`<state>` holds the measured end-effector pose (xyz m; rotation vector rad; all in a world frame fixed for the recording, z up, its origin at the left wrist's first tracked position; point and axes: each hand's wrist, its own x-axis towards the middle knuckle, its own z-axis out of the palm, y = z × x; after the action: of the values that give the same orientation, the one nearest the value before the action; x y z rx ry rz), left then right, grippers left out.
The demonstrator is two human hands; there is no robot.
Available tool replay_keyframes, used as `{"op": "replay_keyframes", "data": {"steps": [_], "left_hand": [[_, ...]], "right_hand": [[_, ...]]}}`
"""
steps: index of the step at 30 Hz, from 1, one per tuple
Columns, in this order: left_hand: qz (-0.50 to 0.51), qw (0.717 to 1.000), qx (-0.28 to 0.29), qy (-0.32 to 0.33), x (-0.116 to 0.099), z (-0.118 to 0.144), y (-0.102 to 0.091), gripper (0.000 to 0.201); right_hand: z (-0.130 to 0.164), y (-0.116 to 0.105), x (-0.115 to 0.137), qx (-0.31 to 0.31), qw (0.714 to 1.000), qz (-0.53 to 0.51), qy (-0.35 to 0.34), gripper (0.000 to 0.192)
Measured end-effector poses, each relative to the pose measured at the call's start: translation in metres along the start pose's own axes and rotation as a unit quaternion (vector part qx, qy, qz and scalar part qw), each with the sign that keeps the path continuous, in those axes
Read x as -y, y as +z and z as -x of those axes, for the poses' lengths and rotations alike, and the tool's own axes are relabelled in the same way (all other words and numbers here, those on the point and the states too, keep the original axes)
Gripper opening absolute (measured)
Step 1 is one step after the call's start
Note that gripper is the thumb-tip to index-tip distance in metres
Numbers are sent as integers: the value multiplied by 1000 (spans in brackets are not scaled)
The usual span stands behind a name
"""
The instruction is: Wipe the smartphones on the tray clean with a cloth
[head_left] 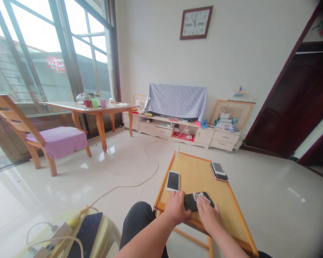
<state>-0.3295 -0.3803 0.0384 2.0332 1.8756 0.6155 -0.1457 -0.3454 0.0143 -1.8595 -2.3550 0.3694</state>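
Note:
A black phone (190,202) lies near the front edge of the small wooden table (195,166). Gripping its left end, my left hand (176,208) is closed around the edge. My right hand (208,212) presses a white tissue (197,196) onto the phone's upper face, fingers over the tissue and thumb apart. Part of the tissue is hidden under those fingers. Just beyond my left hand lies a white phone (173,181) with a dark screen. Farther right, another white phone (218,168) rests on a dark flat item at the table's edge.
A small clear bottle (178,149) stands at the table's far left corner. At lower left, a stool (107,229) bears a dark tablet-like slab (87,231), a power strip (55,234) and cables. A cord (140,185) crosses the floor. A chair (40,143) and dining table (97,109) stand left.

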Motion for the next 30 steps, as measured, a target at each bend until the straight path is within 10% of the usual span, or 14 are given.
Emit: {"op": "replay_keyframes", "data": {"steps": [10, 18, 24, 30], "left_hand": [[-15, 1000, 9, 14, -7, -3, 2, 46], [-13, 1000, 4, 12, -9, -9, 10, 52], [-11, 1000, -7, 20, -3, -11, 16, 55], [-12, 1000, -9, 22, 3, -15, 21, 66]], "right_hand": [[32, 12, 30, -8, 992, -73, -107, 57], [27, -5, -14, -55, 996, -18, 72, 56], [40, 0, 13, -35, 995, -48, -85, 55], [15, -16, -18, -58, 994, -42, 77, 57]]}}
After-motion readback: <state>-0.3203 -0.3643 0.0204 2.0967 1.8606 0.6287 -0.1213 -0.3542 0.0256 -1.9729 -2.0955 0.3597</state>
